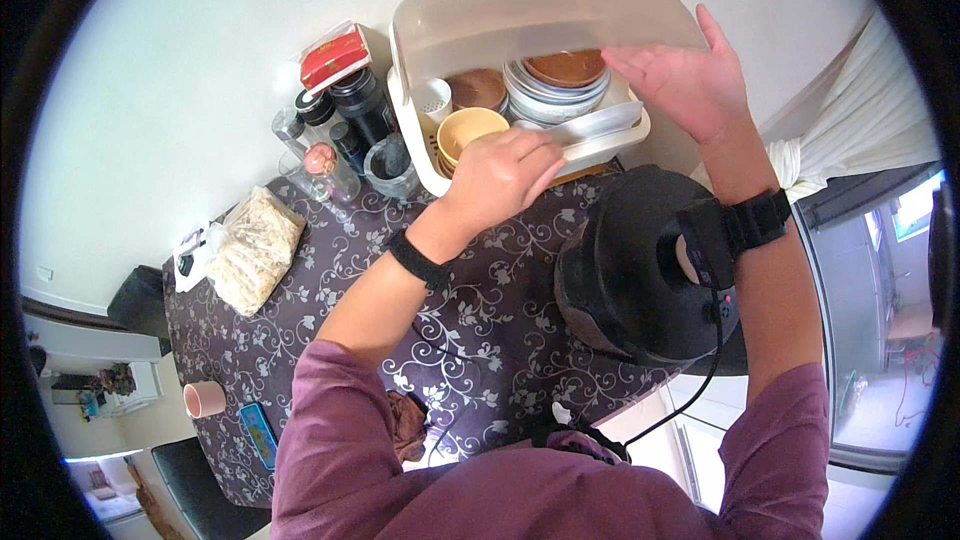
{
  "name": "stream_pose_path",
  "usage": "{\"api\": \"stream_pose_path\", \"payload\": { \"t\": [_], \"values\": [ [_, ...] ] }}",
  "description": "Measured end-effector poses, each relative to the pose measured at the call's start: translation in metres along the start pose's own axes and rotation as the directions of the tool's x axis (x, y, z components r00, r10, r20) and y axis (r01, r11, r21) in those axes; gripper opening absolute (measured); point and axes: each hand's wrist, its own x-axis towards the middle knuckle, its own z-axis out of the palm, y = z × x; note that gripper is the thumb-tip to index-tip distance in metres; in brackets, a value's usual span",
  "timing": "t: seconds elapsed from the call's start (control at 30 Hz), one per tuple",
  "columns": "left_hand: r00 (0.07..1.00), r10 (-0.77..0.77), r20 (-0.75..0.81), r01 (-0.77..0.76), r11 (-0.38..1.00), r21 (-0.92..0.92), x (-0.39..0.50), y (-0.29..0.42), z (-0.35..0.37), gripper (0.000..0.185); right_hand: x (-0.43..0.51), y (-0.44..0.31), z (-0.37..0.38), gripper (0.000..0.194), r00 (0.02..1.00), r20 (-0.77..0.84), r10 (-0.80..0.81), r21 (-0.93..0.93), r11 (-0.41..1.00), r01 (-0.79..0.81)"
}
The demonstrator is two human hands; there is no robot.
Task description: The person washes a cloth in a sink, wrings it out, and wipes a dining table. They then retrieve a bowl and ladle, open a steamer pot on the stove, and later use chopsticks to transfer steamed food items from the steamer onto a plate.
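A cream plastic dish box (420,157) stands at the back of the table, its translucent lid (495,15) raised. Inside are a stack of bowls and plates (551,101), brown dishes (478,88), a white perforated cup (433,100) and yellow bowls (469,127). My left hand (504,169) is over the box's front edge beside the yellow bowls, palm down; its fingertips are partly hidden, so its hold cannot be told. My right hand (679,82) is raised at the lid's right end, fingers extended, with nothing held in it.
A large black lidded appliance (637,270) stands right on the patterned tablecloth (487,300). Left of the box are black flasks (364,105), glass jars (330,172), a stone mortar (391,167) and a red box (335,60). Farther left are a filled plastic bag (255,251), pink cup (204,399) and phone (259,436).
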Motion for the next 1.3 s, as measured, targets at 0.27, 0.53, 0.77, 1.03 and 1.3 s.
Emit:
{"api": "stream_pose_path", "payload": {
  "t": [0.27, 0.53, 0.77, 1.03, 1.3],
  "values": [
    [0.588, -0.577, 0.567, 0.33, 0.811, 0.483, -0.058, -0.085, 0.001, 0.013, 0.016, -0.016, 0.021, 0.088, 0.999, -0.036, 0.015, 0.126, 0.992, -0.01],
    [0.533, -0.494, 0.687, 0.219, 0.864, 0.453, -0.065, -0.109, 0.024, 0.018, 0.013, -0.02, 0.025, 0.086, 0.997, -0.049, 0.054, 0.044, 0.998, -0.051],
    [0.628, -0.503, 0.594, 0.376, 0.864, 0.334, -0.074, -0.119, 0.02, 0.018, 0.018, -0.019, 0.024, 0.085, 0.998, -0.04, 0.055, -0.02, 0.998, -0.055],
    [0.438, -0.679, 0.589, 0.836, 0.068, -0.544, -0.055, -0.112, 0.003, 0.025, 0.014, -0.014, 0.022, 0.086, 0.993, -0.109, 0.033, 0.063, 0.998, -0.026],
    [0.435, -0.663, 0.609, 0.532, -0.356, -0.768, -0.075, -0.036, -0.03, 0.028, -0.008, 0.02, 0.005, 0.09, 0.971, -0.239, -0.007, 0.107, 0.994, 0.034]
  ]
}}
